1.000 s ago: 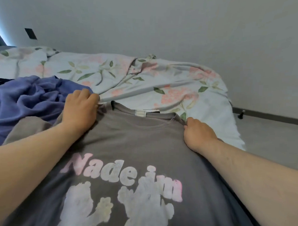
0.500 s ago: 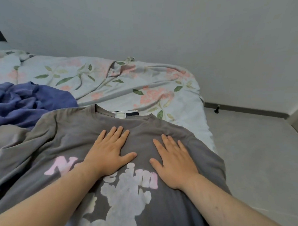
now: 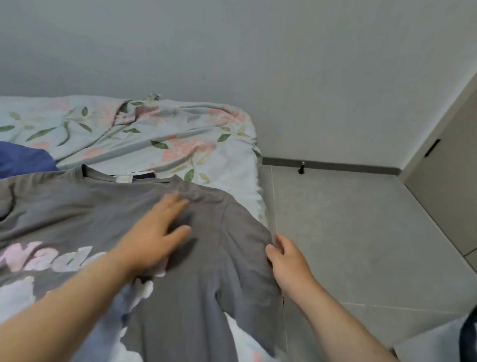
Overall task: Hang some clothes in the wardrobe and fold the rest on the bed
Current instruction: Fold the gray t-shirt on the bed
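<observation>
A grey T-shirt [image 3: 206, 275] with pink and white lettering lies front-up on the bed [image 3: 157, 147], collar toward the wall. My left hand [image 3: 156, 232] lies flat on its chest with straight fingers, pressing the cloth near the right shoulder. My right hand [image 3: 286, 258] is at the edge of the shirt's right sleeve, where the sleeve hangs over the side of the bed. Its thumb and fingers pinch the sleeve hem.
A crumpled blue garment [image 3: 17, 159] lies on the floral sheet at the left. Grey tiled floor [image 3: 352, 240] runs along the bed's right side to a beige door [image 3: 461, 174]. A doorstop [image 3: 301, 168] stands by the skirting. A dark strap [image 3: 471, 338] shows at bottom right.
Both hands moved right across the shirt. My right hand left the chest and took the right sleeve's edge; my left hand slid toward the right shoulder. The camera turned right.
</observation>
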